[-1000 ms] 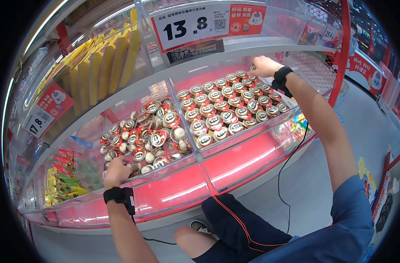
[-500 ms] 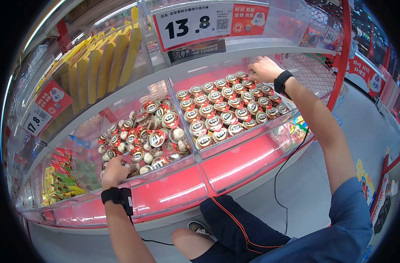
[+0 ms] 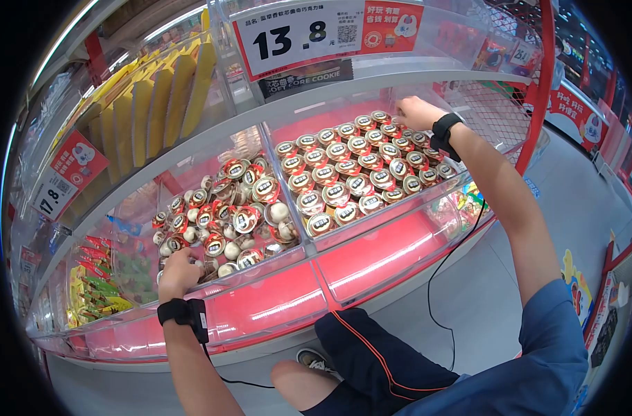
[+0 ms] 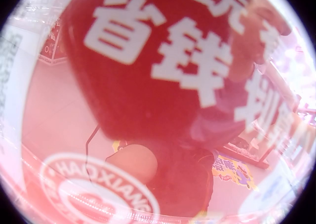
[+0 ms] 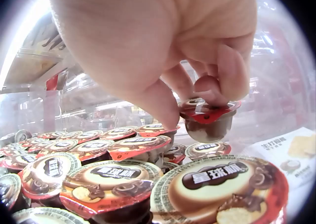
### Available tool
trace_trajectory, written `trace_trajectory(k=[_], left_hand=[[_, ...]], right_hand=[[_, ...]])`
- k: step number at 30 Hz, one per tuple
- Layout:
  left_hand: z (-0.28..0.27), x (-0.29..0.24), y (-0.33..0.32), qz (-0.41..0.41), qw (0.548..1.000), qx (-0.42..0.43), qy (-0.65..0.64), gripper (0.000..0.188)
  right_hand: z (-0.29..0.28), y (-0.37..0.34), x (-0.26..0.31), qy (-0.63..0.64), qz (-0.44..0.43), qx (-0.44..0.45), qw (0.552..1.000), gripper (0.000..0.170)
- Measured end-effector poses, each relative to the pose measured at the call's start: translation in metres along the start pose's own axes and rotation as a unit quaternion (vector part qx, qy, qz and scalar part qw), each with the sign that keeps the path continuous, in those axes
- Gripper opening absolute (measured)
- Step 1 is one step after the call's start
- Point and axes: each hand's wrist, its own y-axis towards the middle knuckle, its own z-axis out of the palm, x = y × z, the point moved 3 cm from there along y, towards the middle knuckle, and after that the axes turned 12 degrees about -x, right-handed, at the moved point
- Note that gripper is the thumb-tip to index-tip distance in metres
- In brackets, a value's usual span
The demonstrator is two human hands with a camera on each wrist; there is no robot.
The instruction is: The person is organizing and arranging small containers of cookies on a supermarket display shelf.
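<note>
At the far right corner of the right compartment, my right hand (image 3: 421, 113) is over neat rows of lidded chocolate cups (image 3: 357, 166). In the right wrist view its thumb and fingertips pinch one chocolate cup (image 5: 210, 119) by its lid and rim. That cup is upright, with a red-edged lid and a brown and pale body, just behind the nearer cups (image 5: 219, 189). My left hand (image 3: 179, 274) reaches into the front left of a jumbled heap of similar cups (image 3: 222, 211), its fingertips hidden among them; the left wrist view does not show this hand.
A clear divider (image 3: 281, 184) separates the two compartments. Clear front walls edge the red shelf (image 3: 392, 256). Overhead hangs a price sign (image 3: 295, 35); yellow packs (image 3: 153, 104) stand upper left. A red sign with white characters (image 4: 148, 76) fills the left wrist view.
My right hand has come down slightly toward the cups at the far right corner. My left hand stays at the front left of the heap with little movement.
</note>
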Motion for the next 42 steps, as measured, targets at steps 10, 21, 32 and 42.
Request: trace_trajectory(k=[10,21,32,42], left_hand=[[0.009,0.012,0.009,0.000,1.000,-0.011,-0.020,0.042],[0.000,-0.002,-0.001,0.003,1.000,-0.006,-0.003,0.034],[0.000,0.000,0.000,0.006,1.000,0.000,0.004,0.037],[-0.001,-0.003,-0.001,-0.010,1.000,0.013,-0.010,0.038]], right_hand=[[0.003,-0.005,0.001,-0.013,-0.019,0.028,0.999,0.029],[0.008,-0.004,-0.003,-0.033,-0.007,0.056,0.998,0.034],[0.018,0.000,-0.012,-0.026,-0.031,0.056,0.998,0.030],[-0.010,-0.013,0.008,-0.041,0.006,0.106,0.993,0.045]])
